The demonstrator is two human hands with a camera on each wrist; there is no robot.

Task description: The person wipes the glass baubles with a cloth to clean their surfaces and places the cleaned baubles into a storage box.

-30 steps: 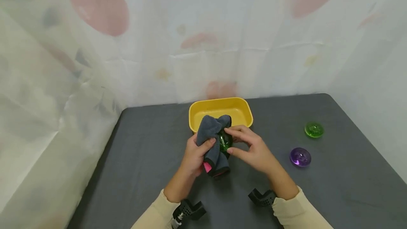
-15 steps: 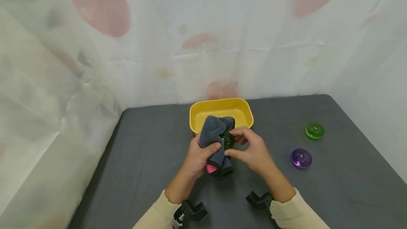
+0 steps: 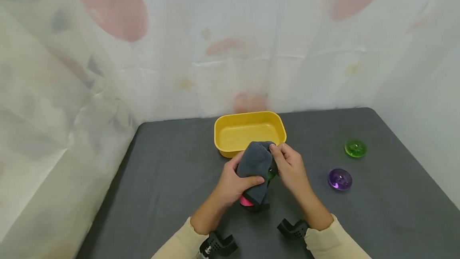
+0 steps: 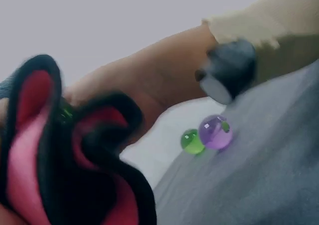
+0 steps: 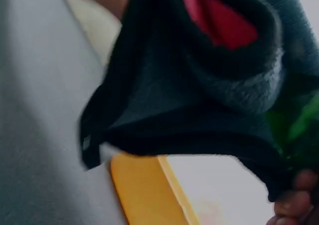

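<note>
Just in front of the yellow tray (image 3: 280, 127), at the middle of the dark surface (image 3: 165, 179), the left hand (image 3: 232, 184) clutches a bunched gray cloth (image 3: 254, 165) with a pink inner face, its fingers wrapped round the fabric. The right hand (image 3: 292, 168), at about 3 o'clock of the cloth, pinches a small green glass piece (image 3: 271, 174) that is almost wholly covered by the cloth; only a sliver of green peeks out between the two hands. The right wrist view shows green glass under the fabric beside a fingertip (image 5: 294, 202). The work in hand appears to be wiping the glass pieces one at a time, and it looks to be at an early stage: the tray is empty, and a second green piece (image 3: 355, 148) and a purple piece (image 3: 339, 179) lie untouched well off at 3 o'clock, near each other. Judging by that, this first piece is mid-wipe and two remain.
</note>
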